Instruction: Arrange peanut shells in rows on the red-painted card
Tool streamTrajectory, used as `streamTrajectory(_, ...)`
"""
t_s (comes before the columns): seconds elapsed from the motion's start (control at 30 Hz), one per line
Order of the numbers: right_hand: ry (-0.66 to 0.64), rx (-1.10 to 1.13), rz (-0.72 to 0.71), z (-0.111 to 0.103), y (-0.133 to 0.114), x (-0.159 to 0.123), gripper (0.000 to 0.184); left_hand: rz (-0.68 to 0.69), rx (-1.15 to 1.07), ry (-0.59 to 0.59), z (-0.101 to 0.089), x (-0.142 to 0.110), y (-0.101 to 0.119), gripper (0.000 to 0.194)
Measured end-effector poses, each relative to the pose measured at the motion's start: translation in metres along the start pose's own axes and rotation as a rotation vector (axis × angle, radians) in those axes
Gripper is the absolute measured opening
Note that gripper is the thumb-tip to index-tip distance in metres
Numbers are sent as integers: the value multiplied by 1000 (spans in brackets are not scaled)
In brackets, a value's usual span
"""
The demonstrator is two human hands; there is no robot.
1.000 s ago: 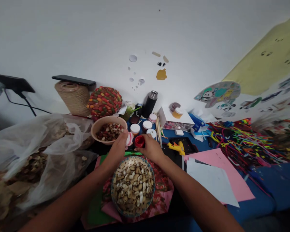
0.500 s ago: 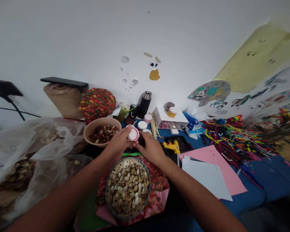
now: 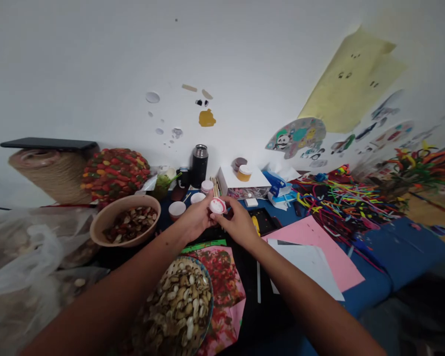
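Both my hands are together around a small paint jar [image 3: 217, 205] with a white top and red-pink smears at its rim. My left hand [image 3: 199, 217] wraps it from the left. From the right, my right hand [image 3: 239, 222] pinches its edge with thumb and fingers. Other lidded jars [image 3: 177, 209] stand just left of and behind my hands. Below my forearms lies a round basket [image 3: 208, 282] of pale shell-like pieces, partly covered by my left arm. It rests on a red-and-pink painted sheet [image 3: 222, 269].
A tan bowl [image 3: 96, 230] of reddish-brown shell pieces and plastic bags [image 3: 40, 252] are at left. Behind stand a black flask [image 3: 199, 165] and a white box [image 3: 244, 180]. At right are a yellow glue gun [image 3: 255, 225], paper sheets [image 3: 307, 267] and colourful pipe cleaners [image 3: 348, 198].
The view has swung to the right, so the surroundings sit further left. My right hand's fingers have come up to the jar's edge, and the jar's top is tilted differently.
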State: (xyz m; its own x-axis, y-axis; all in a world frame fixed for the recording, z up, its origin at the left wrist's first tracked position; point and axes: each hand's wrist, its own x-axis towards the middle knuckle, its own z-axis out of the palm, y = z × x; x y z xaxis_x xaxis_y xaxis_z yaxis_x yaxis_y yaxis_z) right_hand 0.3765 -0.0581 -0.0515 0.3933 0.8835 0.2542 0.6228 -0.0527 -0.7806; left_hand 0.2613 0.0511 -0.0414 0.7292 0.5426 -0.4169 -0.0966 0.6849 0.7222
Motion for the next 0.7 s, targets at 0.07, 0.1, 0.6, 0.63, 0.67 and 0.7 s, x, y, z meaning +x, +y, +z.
streamTrajectory(0.07, -12, -30, 20, -5, 7, 8, 42, -20, 58, 29, 3, 2, 2, 49)
streamTrajectory(0.1, -5, -66, 29, -8, 11, 13, 41, -22, 90, 48, 4, 2, 4, 48)
streamTrajectory(0.6, 175, -400, 195, -44, 71, 107, 60, 87, 505, -256, -19, -23, -10, 64)
streamTrajectory(0.63, 182, -386, 192, -43, 72, 105, 60, 92, 531, -277, -19, -24, -12, 62)
streamTrajectory(0.67, 190, -368, 189, -42, 71, 102, 59, 98, 558, -293, -20, -25, -12, 60)
streamTrajectory(0.7, 200, -344, 185, -42, 70, 98, 55, 109, 589, -301, -21, -27, -13, 59)
